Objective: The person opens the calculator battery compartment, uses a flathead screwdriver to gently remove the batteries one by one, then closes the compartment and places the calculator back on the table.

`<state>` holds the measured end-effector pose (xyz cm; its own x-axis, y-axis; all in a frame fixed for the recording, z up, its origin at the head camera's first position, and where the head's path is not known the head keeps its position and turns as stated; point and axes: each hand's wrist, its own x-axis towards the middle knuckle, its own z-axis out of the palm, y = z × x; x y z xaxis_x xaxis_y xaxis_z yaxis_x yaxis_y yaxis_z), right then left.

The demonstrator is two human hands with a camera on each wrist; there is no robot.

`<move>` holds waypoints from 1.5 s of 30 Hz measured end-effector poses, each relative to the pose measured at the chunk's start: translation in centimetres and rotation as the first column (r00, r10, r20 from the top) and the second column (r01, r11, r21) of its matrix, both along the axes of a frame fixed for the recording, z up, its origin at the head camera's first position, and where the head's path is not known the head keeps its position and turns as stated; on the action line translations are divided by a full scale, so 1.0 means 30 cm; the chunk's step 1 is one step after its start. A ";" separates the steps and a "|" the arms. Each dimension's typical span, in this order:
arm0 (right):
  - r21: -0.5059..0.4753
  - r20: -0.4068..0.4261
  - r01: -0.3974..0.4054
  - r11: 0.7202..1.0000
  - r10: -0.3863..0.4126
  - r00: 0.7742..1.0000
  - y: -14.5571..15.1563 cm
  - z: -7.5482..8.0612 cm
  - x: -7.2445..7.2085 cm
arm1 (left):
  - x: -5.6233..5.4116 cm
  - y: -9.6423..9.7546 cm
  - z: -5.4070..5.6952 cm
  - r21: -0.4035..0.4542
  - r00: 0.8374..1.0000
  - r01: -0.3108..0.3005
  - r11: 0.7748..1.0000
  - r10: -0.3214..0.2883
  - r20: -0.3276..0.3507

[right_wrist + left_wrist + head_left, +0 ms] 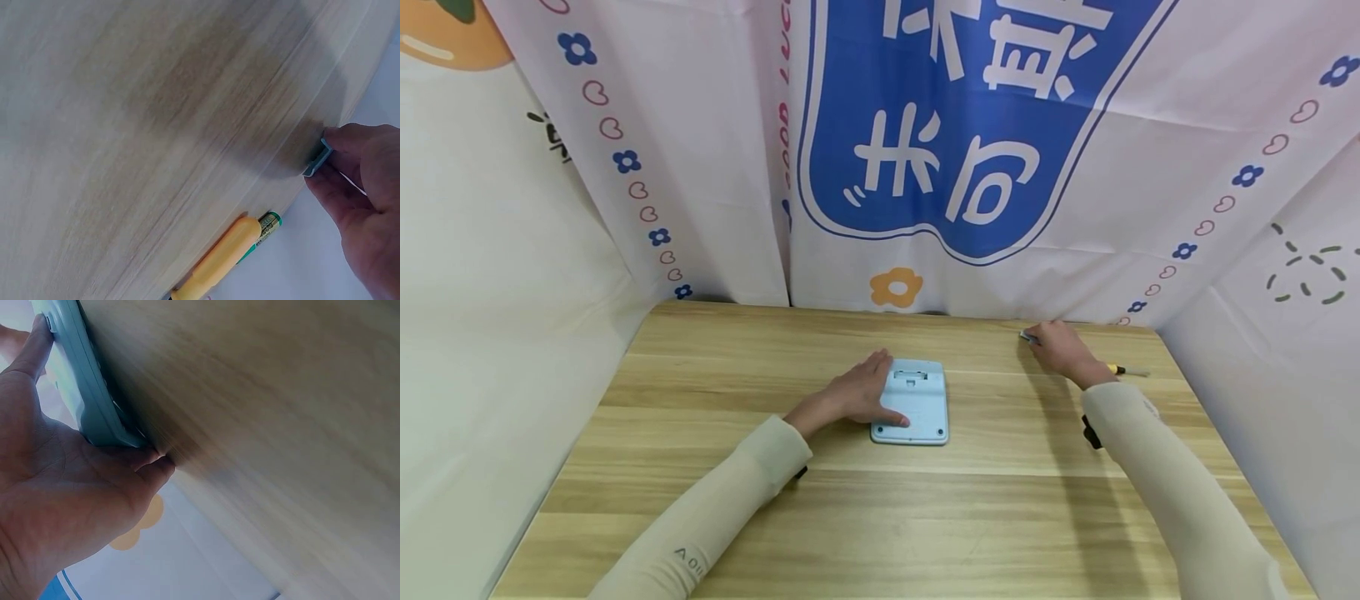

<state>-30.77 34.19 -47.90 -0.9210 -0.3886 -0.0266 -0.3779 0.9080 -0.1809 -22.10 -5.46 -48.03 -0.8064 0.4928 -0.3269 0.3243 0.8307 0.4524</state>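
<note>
A light blue calculator (922, 408) lies back side up on the table, its battery compartment (912, 376) uncovered. My left hand (859, 393) holds it along the left side, the thumb across its back; in the left wrist view, the fingertips (159, 472) reach round its edge to the tabletop. Far to the right, my right hand (1060, 348) pinches a small light blue battery cover (319, 157) between thumb and fingers, at the table surface near the back edge. The calculator's front is hidden.
Close to the right hand lie a screwdriver (225, 256) with a yellow handle and a green battery (270, 225). The wooden table (880, 533) meets a printed cloth (842, 267) at the back, with white cloth walls on both sides.
</note>
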 end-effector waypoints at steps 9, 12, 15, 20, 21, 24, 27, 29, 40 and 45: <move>-0.024 -0.019 0.011 1.000 -0.011 1.000 -0.003 -0.002 -0.001 | 0.000 -0.001 0.002 -0.001 1.000 0.000 1.000 0.000 0.003; -0.034 -0.012 0.021 0.999 -0.022 1.000 -0.005 0.005 0.003 | -0.002 -0.001 -0.001 -0.005 1.000 0.005 1.000 -0.005 0.001; -0.049 -0.008 0.029 0.998 -0.029 1.000 -0.004 0.008 0.004 | -0.003 -0.001 -0.003 -0.006 1.000 0.006 1.000 -0.006 0.003; -0.084 -0.025 0.034 0.996 -0.036 0.999 0.008 0.002 0.001 | -0.003 -0.001 -0.006 0.000 1.000 0.015 1.000 -0.015 -0.007; -0.093 -0.031 0.033 0.995 -0.036 0.999 0.010 0.002 0.001 | -0.003 -0.002 -0.006 0.003 1.000 0.017 1.000 -0.017 -0.009; -0.146 -0.044 0.031 0.989 -0.038 0.998 0.017 -0.002 0.002 | -0.001 -0.003 -0.005 0.006 1.000 0.018 1.000 -0.018 -0.011; -0.207 -0.030 0.046 0.977 -0.054 0.998 0.022 0.002 0.008 | 0.000 -0.001 -0.003 0.003 1.000 0.015 1.000 -0.015 -0.008; -0.238 -0.021 0.066 0.969 -0.073 0.997 0.027 0.002 0.012 | 0.000 -0.001 -0.003 -0.001 1.000 0.014 1.000 -0.014 -0.010; -0.321 0.024 0.163 0.933 -0.164 0.986 0.031 -0.001 0.018 | -0.002 -0.001 -0.006 0.003 1.000 0.017 1.000 -0.017 -0.009; -0.360 0.046 0.199 0.912 -0.196 0.980 0.032 -0.007 0.018 | -0.002 0.000 -0.003 0.005 1.000 0.014 1.000 -0.014 -0.015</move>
<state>-30.25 35.16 -48.10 -0.9803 -0.1834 0.0729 -0.1945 0.8364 -0.5125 -22.16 -5.47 -48.12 -0.8042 0.5059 -0.3120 0.3427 0.8235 0.4521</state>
